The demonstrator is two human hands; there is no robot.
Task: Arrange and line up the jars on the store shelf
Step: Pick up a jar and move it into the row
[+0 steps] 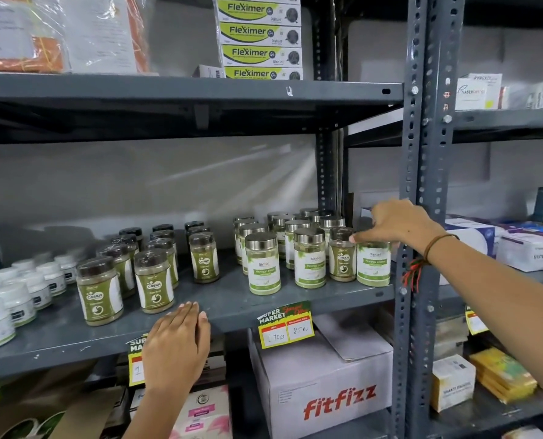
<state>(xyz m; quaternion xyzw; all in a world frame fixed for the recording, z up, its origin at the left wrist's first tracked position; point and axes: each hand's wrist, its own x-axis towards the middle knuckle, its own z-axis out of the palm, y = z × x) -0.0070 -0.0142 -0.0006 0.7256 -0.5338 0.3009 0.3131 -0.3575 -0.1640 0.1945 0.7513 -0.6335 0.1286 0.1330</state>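
Jars stand on the grey middle shelf (232,307). Brown-lidded Caska jars (100,291) form rows at centre left. Silver-lidded Moringa jars (263,264) stand in rows at the right. One brown-lidded Caska jar (342,255) sits among the Moringa jars, beside the rightmost Moringa jar (373,263). My right hand (396,224) reaches in from the right and rests on top of that rightmost jar, covering its lid, with the thumb toward the stray Caska jar. My left hand (176,346) lies flat on the shelf's front edge, holding nothing.
White tubs (13,299) fill the shelf's left end. A slotted steel upright (417,185) stands right of the jars. Price tags (285,326) hang from the shelf edge. A Fitfizz carton (324,384) sits below; Fleximer boxes (259,36) are stacked above.
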